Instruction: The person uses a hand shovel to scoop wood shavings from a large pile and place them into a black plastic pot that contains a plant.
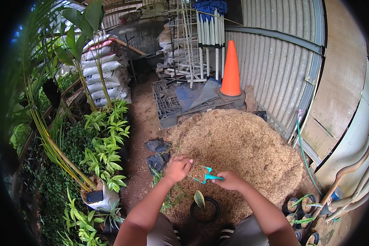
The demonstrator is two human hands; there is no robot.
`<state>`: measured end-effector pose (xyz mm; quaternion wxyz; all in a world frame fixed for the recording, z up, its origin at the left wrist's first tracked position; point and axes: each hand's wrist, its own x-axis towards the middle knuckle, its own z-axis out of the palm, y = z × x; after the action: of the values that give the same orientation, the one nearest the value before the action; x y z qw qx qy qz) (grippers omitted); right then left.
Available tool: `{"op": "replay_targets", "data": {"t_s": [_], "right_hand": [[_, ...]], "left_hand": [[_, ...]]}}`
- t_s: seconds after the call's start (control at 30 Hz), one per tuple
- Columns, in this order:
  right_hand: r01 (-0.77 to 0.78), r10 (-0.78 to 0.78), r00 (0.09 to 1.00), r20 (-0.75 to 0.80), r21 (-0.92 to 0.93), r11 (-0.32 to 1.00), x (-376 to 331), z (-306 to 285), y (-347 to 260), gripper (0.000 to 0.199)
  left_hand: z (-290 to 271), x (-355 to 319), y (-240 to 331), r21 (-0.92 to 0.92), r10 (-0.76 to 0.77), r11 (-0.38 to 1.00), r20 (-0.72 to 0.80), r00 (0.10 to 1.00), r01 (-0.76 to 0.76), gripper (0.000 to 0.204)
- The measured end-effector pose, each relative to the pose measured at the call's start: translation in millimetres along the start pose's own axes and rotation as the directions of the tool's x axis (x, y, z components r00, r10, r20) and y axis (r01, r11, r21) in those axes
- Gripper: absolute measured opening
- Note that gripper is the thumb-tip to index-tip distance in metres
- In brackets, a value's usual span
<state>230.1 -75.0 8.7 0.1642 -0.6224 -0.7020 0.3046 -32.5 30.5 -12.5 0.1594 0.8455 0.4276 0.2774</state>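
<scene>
My right hand (228, 181) is closed round the handle of a teal hand trowel (212, 176). Brown loose material seems to lie in its blade, with only the teal edges showing plainly. Just left of the blade is my left hand (178, 168), its fingers curled together; anything inside them is hidden. Below the trowel, between my feet, stands a round black pot (217, 208). A single upright leaf with yellow edges (199, 199) rises at that pot. Beyond both hands spreads a large heap of light brown shavings or husk (242, 143).
An orange cone (231, 71) stands on black plastic pallets (164, 102) behind the heap. Leafy plants (106, 143) and a white pot (109, 197) bearing a phone (95, 196) line the left. Small potted plants (305, 207) and a green hose (305, 156) are at right. Stacked sacks (104, 74) rise farther back.
</scene>
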Motion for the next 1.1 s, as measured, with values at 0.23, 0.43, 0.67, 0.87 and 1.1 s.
{"op": "replay_targets", "data": {"t_s": [0.23,0.43,0.67,0.87,1.1], "right_hand": [[-0.038,0.038,0.999,0.023,0.039,0.999,-1,-5,-2,0.039],[-0.105,0.104,0.994,0.020,0.075,0.992,0,-14,-1,0.038],[-0.047,0.047,0.999,-0.005,0.046,0.998,1,-9,2,0.039],[-0.073,0.072,0.997,0.020,0.028,0.997,1,-11,0,0.040],[-0.105,0.105,0.994,0.009,0.044,0.993,-2,-10,-4,0.040]], "left_hand": [[0,0,16,-0.032,0.147,0.988,-0.069,0.987,-0.150,0.026],[-7,2,7,-0.039,0.042,0.998,-0.115,0.992,-0.047,0.019],[-1,1,16,-0.015,0.113,0.993,-0.070,0.991,-0.114,0.017],[-5,1,26,-0.114,0.205,0.973,0.035,0.978,-0.200,0.019],[-2,-3,29,0.093,0.146,0.985,-0.025,0.989,-0.143,0.021]]}}
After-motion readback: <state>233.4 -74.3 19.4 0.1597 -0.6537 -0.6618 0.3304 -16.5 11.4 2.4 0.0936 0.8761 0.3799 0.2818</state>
